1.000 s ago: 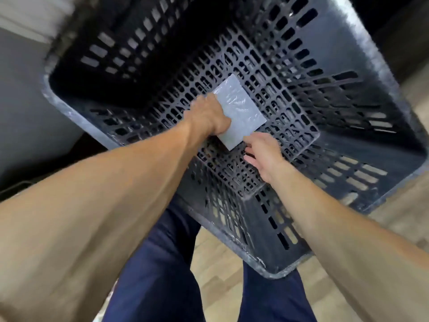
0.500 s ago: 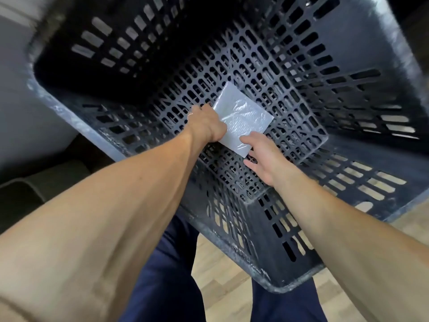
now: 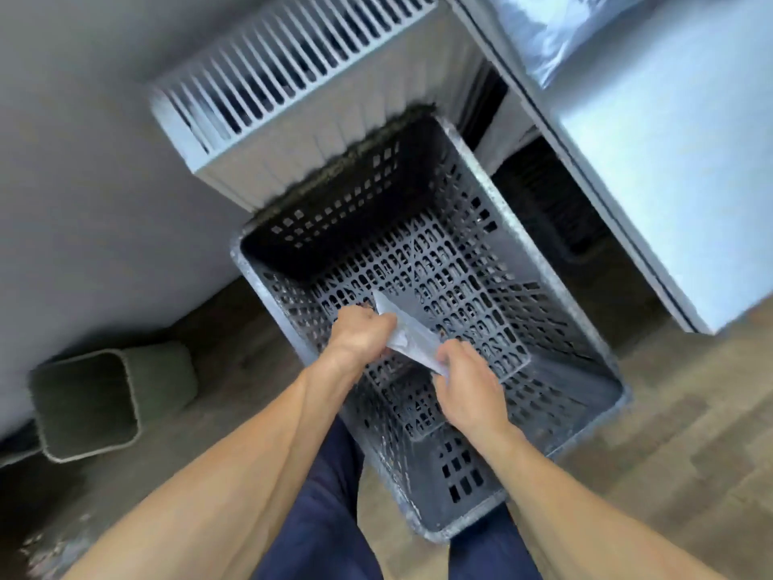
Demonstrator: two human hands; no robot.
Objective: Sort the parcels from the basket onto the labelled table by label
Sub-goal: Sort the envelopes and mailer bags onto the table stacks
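The left hand's (image 3: 362,334) fingers (image 3: 382,322) curl round the far-left end of a flat, silvery parcel (image 3: 412,334); the right hand's (image 3: 468,391) fingers (image 3: 449,349) pinch its near-right end; the parcel is tilted inside the dark slotted basket (image 3: 422,496), over its bottom; a radiator (image 3: 293,90) stands just beyond; a pale counter (image 3: 669,161) lies to the right; a grey bin (image 3: 88,406) sits on the floor, well to the left.

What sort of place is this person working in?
Probably an ordinary indoor room, a home or small office rather than a warehouse: a white radiator on the wall, a wood-look floor and a small waste bin.
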